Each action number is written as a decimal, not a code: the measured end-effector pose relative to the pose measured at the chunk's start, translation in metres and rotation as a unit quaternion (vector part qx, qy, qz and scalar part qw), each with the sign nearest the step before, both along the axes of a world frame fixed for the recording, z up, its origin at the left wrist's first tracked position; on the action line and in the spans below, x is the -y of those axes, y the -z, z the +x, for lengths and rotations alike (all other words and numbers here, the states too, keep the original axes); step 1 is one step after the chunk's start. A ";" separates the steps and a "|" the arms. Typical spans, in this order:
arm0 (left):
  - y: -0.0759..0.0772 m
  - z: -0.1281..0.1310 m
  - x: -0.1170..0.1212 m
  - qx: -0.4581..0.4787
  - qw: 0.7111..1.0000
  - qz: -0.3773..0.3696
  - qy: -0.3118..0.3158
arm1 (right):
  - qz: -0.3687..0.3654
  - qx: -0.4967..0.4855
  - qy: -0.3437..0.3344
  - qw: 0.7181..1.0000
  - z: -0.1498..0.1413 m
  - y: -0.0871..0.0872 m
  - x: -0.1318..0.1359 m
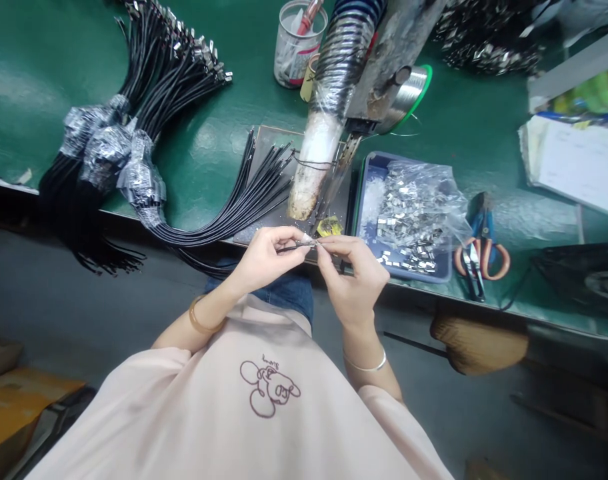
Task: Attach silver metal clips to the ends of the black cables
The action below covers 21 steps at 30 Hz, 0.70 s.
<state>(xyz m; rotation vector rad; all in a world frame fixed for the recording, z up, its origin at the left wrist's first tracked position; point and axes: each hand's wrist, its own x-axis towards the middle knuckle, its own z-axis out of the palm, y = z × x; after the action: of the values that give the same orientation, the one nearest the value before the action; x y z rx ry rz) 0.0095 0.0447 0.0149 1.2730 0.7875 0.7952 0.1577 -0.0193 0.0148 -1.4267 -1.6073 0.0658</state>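
Between finger and thumb, my left hand point(274, 257) pinches a black cable point(290, 248) near its end. My right hand point(351, 267) meets it there, its fingertips closed on a small metal piece at the cable's tip, which looks like a connector and is partly hidden. Both hands are at the bench's front edge, just below a yellow sponge point(329, 227). Left of them, a bundle of black cables point(204, 233) fans its ends over a dark board point(269, 157). Right of them stands a blue tray point(447, 267) of small metal connectors point(409, 220), partly in a clear plastic bag.
A wrapped flexible duct point(324, 113) and a metal arm hang over the board, beside a solder wire spool point(411, 93). Scissors point(489, 247) and small snips point(473, 270) lie right of the tray. Finished-looking cable bundles point(149, 87) lie left; a cup point(297, 50) stands behind.
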 end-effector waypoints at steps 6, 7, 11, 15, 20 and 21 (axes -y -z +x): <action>0.003 -0.006 0.003 0.010 1.000 -0.014 0.020 | 0.028 0.038 -0.014 0.999 0.002 0.002 0.001; 0.002 -0.007 0.003 0.012 0.999 -0.018 0.031 | 0.041 0.059 -0.024 0.997 0.002 0.002 0.001; 0.000 -0.009 0.005 -0.003 1.000 -0.004 0.024 | 0.054 0.080 -0.042 0.994 0.003 0.001 0.002; -0.001 -0.009 0.009 -0.009 0.999 0.030 0.018 | -0.044 -0.039 -0.030 0.998 0.001 -0.002 0.003; 0.003 -0.008 0.010 0.013 1.000 -0.023 0.012 | -0.024 -0.061 -0.005 0.998 -0.001 0.002 0.005; 0.003 -0.008 0.009 0.017 0.999 -0.031 0.014 | -0.002 -0.037 -0.001 0.999 -0.001 0.004 0.005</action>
<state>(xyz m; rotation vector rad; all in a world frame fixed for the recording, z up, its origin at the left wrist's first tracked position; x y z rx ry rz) 0.0019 0.0352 0.0119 1.2097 0.7594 0.7635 0.1565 -0.0243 0.0110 -1.4098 -1.5477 0.1209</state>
